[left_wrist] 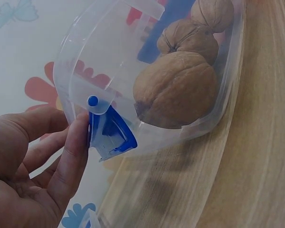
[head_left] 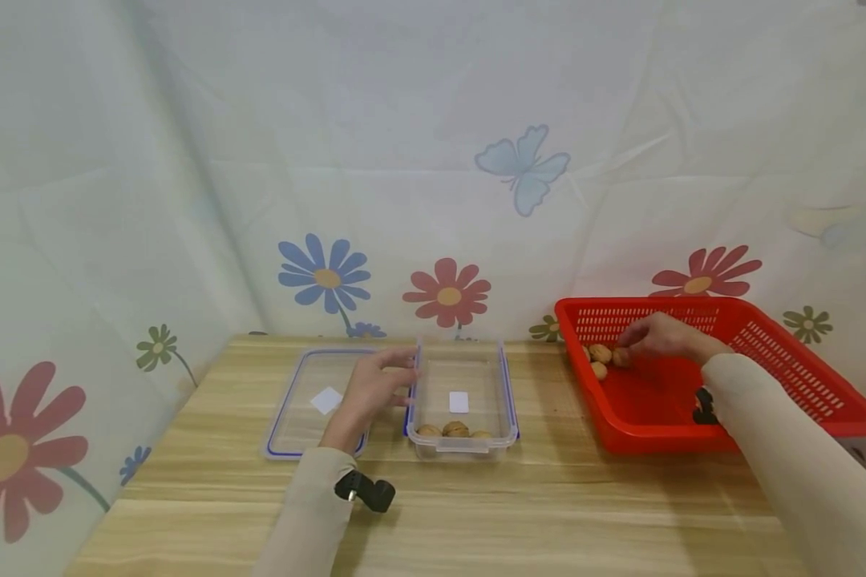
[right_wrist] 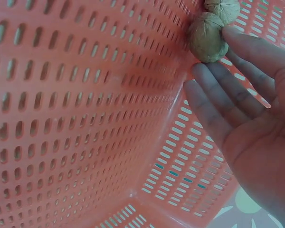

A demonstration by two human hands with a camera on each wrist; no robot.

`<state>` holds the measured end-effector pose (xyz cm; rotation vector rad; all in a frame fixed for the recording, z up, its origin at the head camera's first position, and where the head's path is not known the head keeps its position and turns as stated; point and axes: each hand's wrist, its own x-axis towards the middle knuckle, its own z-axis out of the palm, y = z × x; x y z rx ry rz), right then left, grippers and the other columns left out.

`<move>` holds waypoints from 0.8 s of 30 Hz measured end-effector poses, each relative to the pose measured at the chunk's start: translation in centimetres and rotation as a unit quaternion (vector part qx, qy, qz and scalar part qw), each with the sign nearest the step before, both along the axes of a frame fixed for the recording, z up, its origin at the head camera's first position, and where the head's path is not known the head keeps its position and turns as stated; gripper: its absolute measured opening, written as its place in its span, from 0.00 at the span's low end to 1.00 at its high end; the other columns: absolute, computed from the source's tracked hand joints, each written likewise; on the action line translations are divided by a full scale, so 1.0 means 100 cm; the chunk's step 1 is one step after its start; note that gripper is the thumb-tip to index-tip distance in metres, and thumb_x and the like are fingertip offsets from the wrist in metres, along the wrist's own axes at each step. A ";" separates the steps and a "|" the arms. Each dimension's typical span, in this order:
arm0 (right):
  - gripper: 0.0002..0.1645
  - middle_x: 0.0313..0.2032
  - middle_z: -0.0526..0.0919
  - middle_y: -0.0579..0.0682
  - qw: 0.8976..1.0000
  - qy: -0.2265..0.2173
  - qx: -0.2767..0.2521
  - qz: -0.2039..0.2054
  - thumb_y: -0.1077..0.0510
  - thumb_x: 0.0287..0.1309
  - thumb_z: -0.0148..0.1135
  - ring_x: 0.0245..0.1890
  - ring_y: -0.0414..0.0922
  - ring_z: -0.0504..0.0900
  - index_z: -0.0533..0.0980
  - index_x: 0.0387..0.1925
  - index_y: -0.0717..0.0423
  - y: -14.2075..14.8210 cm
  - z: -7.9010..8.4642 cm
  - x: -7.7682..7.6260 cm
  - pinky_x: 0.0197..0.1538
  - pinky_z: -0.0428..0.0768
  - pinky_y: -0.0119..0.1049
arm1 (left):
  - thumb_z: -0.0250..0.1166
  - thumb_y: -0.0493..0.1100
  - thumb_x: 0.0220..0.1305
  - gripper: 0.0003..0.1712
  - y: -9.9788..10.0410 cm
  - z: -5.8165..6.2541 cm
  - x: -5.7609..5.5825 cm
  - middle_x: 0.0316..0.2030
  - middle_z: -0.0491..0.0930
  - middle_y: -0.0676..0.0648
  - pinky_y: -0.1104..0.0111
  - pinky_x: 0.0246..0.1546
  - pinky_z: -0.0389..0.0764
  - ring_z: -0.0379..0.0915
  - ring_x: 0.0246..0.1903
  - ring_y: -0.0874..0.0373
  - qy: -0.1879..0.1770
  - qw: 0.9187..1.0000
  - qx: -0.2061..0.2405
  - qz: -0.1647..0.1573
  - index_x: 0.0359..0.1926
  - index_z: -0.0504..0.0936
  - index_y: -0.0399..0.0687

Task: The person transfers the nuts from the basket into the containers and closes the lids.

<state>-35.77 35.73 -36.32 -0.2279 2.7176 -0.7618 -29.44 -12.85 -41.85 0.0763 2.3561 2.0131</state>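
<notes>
On the table, a clear plastic container (head_left: 501,385) with blue side latches holds several walnuts (left_wrist: 180,90) at its near end. My left hand (head_left: 378,385) is at the container's left side, fingers loosely bent, with fingertips right at the blue latch (left_wrist: 111,133). To the right, my right hand (head_left: 657,335) reaches into a red slotted basket (head_left: 609,429). Thumb and fingertips of that hand pinch a walnut (right_wrist: 206,40) near the basket wall. Other walnuts (head_left: 599,353) lie beside it in the basket's left corner.
A clear lid (head_left: 299,429) with a blue seal and a white label lies left of the container, partly behind my left hand. The wooden table (head_left: 476,513) ends at a flower-printed curtain (head_left: 404,160) at the back.
</notes>
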 end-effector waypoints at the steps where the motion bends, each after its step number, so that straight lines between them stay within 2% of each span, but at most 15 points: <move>1: 0.26 0.56 0.85 0.62 1.000 -0.004 -0.003 -0.001 0.53 0.66 0.74 0.52 0.58 0.80 0.83 0.60 0.62 0.000 0.000 0.000 0.65 0.76 0.69 | 0.69 0.33 0.70 0.25 0.000 0.000 0.000 0.58 0.81 0.35 0.62 0.36 0.92 0.84 0.50 0.42 0.001 1.000 0.000 -0.001 0.67 0.82 0.40; 8: 0.25 0.52 0.86 0.60 0.999 -0.027 -0.017 -0.004 0.54 0.66 0.74 0.48 0.56 0.82 0.82 0.58 0.64 0.000 0.000 0.000 0.61 0.84 0.60 | 0.69 0.33 0.70 0.25 0.000 -0.001 0.001 0.58 0.81 0.35 0.62 0.36 0.92 0.84 0.50 0.41 0.001 1.000 0.002 -0.002 0.67 0.82 0.40; 15: 0.30 0.54 0.86 0.60 0.999 -0.037 -0.001 -0.004 0.52 0.65 0.75 0.50 0.57 0.81 0.81 0.62 0.63 -0.001 0.000 0.000 0.63 0.80 0.65 | 0.69 0.33 0.70 0.25 -0.001 -0.002 0.000 0.57 0.81 0.36 0.62 0.36 0.92 0.85 0.49 0.42 0.002 1.000 -0.002 0.001 0.67 0.82 0.40; 19: 0.29 0.54 0.86 0.59 1.000 -0.025 0.008 -0.008 0.51 0.63 0.77 0.52 0.58 0.79 0.83 0.62 0.61 0.000 0.003 0.002 0.64 0.77 0.67 | 0.69 0.33 0.70 0.25 -0.001 -0.003 0.000 0.58 0.81 0.34 0.62 0.36 0.92 0.85 0.49 0.42 0.000 1.000 0.002 -0.001 0.67 0.81 0.39; 24: 0.30 0.55 0.86 0.57 1.000 0.000 0.001 -0.008 0.49 0.62 0.77 0.54 0.59 0.78 0.84 0.61 0.57 -0.006 0.014 0.008 0.64 0.76 0.69 | 0.68 0.33 0.70 0.26 -0.002 -0.002 0.000 0.59 0.80 0.33 0.62 0.37 0.92 0.84 0.50 0.42 0.002 1.000 0.003 -0.007 0.68 0.81 0.39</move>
